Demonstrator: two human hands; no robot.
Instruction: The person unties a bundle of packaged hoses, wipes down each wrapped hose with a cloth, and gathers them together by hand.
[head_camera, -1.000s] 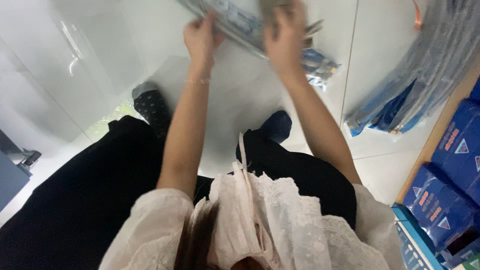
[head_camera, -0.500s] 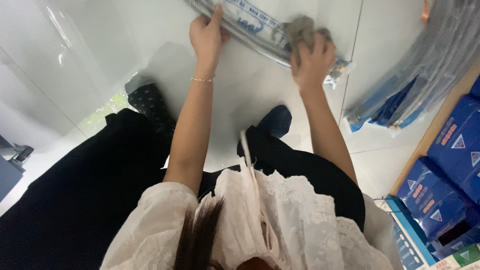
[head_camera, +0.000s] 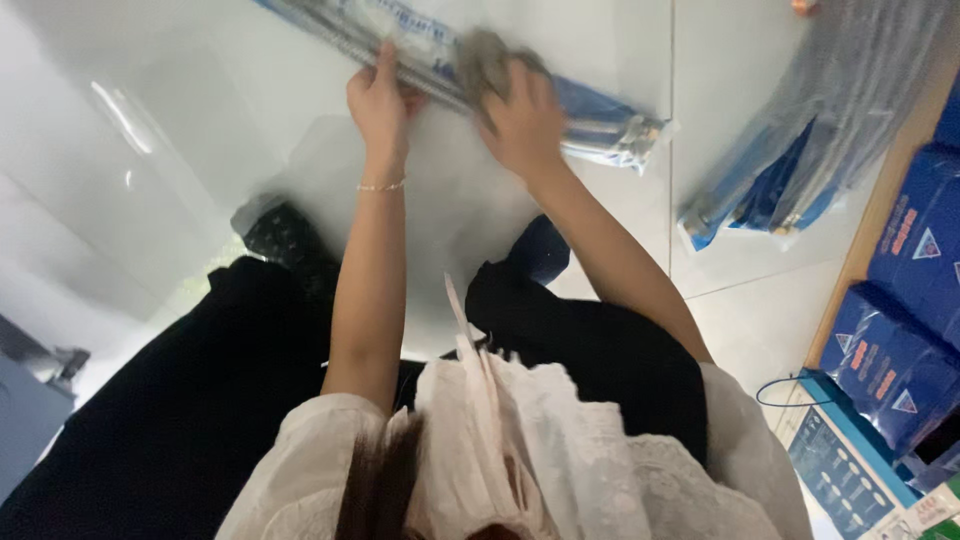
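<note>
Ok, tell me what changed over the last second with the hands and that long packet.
The right hand slid its grey cloth along the long plastic-wrapped packet, from near the far end back toward the left hand, closing the gap between the two hands. The left hand kept pressing the packet down. The stack of similar packets and the blue boxes on the right stayed put.

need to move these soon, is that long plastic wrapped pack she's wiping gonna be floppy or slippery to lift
The long pack looks fairly stiff: it stays straight under the left hand and the right hand with its grey cloth. Its glossy clear wrap probably makes it slippery. Being long and narrow, it would likely sag or swing if lifted by one end.
</note>
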